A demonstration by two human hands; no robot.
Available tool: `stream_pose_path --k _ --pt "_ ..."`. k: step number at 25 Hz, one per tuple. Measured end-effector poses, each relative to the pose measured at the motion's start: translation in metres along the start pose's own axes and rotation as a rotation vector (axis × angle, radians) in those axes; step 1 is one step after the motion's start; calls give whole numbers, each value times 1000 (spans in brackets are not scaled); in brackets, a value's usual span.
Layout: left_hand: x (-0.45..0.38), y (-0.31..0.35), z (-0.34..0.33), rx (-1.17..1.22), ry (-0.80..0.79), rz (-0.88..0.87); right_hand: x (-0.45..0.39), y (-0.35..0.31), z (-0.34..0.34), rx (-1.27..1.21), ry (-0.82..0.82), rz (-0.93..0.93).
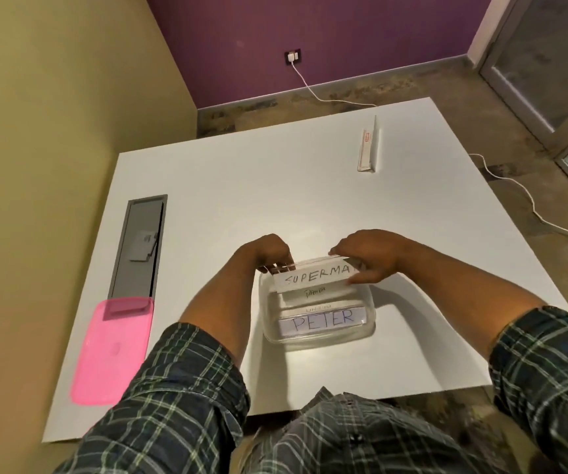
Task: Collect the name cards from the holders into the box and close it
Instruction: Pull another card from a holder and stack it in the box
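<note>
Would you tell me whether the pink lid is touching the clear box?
Apart. The head view shows bare white table and a forearm between the pink lid and the clear box.

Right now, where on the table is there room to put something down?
Free: the wide stretch between the hands and the far holder, and the table right of the box. Crowded: the left edge, with the pink lid and grey slot.

"SUPERMA…" on the held card (315,278); "PETER" on a card (323,321) in the box (371,323)
</note>
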State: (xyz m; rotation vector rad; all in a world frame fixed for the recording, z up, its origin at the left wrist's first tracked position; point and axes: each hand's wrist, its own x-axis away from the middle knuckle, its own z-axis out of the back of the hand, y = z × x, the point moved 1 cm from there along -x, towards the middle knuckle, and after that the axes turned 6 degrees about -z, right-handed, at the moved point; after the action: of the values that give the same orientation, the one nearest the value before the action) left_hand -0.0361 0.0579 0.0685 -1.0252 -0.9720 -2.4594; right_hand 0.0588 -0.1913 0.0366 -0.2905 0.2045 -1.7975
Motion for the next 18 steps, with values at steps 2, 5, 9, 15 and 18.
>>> stream_pose_path --k 2,5,9,15,18 --pt "10 -2 -4 13 -28 50 0 -11 -8 -35 -43 12" --pt "23 -2 -16 -53 -112 65 4 -24 -24 -30 -117 28" --pt "31 -5 -36 -233 -188 -15 8 -33 -40 64 -198 -8" --pt "35 -12 -66 -678 -44 -54 8 -46 -53 85 -332 -102" --pt "34 -14 -75 -823 8 -88 10 -51 -61 85 -399 -109"
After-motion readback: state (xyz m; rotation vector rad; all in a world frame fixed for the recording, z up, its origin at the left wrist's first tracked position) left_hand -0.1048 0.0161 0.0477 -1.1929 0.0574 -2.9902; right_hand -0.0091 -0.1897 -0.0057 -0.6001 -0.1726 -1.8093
